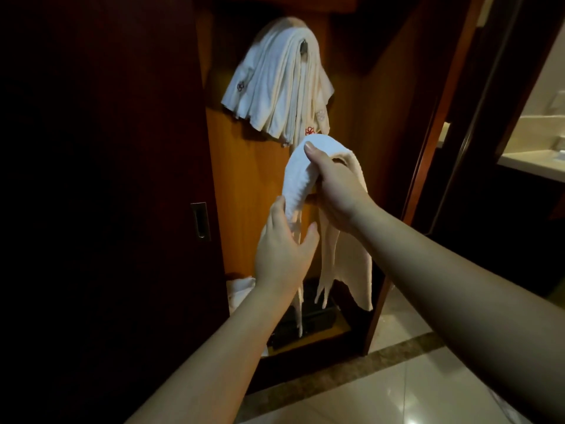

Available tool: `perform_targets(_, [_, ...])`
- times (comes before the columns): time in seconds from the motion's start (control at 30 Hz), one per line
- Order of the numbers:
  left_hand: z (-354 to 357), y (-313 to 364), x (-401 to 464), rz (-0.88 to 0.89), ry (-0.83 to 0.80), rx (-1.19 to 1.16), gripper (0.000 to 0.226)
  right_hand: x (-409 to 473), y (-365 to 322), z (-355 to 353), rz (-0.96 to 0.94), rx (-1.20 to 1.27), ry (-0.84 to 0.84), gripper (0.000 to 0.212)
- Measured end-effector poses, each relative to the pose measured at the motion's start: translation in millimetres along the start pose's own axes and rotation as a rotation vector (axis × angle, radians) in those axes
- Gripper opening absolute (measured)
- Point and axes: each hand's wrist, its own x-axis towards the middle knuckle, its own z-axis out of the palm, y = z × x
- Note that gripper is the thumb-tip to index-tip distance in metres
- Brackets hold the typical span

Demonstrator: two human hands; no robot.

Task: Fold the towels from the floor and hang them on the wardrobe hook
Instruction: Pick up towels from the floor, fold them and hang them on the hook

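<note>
Head view. Two bare hands, one white towel (301, 175) held between them in front of the open wardrobe (244, 185). Right hand (334, 191) grips the towel's upper folded bend, thumb laid over the top, fingers curled beneath. Left hand (282, 249) sits lower, fingers and thumb closing round the gathered part below the bend.

Towel's long axis runs near vertical, tilted slightly; fold uppermost, loose ends hanging down toward the wardrobe floor. Terry cloth, ribbed where bunched, edges limp and uneven.

One thick bunch of hung towels (275, 87) drapes over the hook (303, 47), many layers, exact count not readable; red embroidered marks on at least two. One more white towel (240, 290) lies low at the wardrobe's left corner.

Wardrobe wood orange-brown, smooth. Dark sliding door (107, 179) with one recessed metal pull (200, 221). Glossy tiled floor (412, 377).
</note>
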Motion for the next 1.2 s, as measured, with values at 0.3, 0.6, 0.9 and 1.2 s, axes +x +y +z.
perform_targets(0.3, [-11.1, -35.0, 8.0, -0.026, -0.055, 0.141, 0.03, 4.1, -15.9, -15.7, -0.106, -0.205, 0.187, 0.071])
perform_targets(0.6, [-11.6, -58.1, 7.9, -0.048, -0.22, -0.332, 0.052, 12.7, -19.9, -23.7, -0.048, -0.171, 0.281, 0.028])
perform_targets(0.9, [3.7, -78.5, 9.8, -0.13, -0.297, 0.204, 0.014, 12.6, -25.2, -33.3, -0.086, -0.214, 0.405, 0.049])
perform_targets(1.2, [-51.1, -87.6, 61.8, -0.108, 0.05, 0.316, 0.005, 5.2, 2.7, -84.8, 0.019, -0.359, 0.665, 0.07])
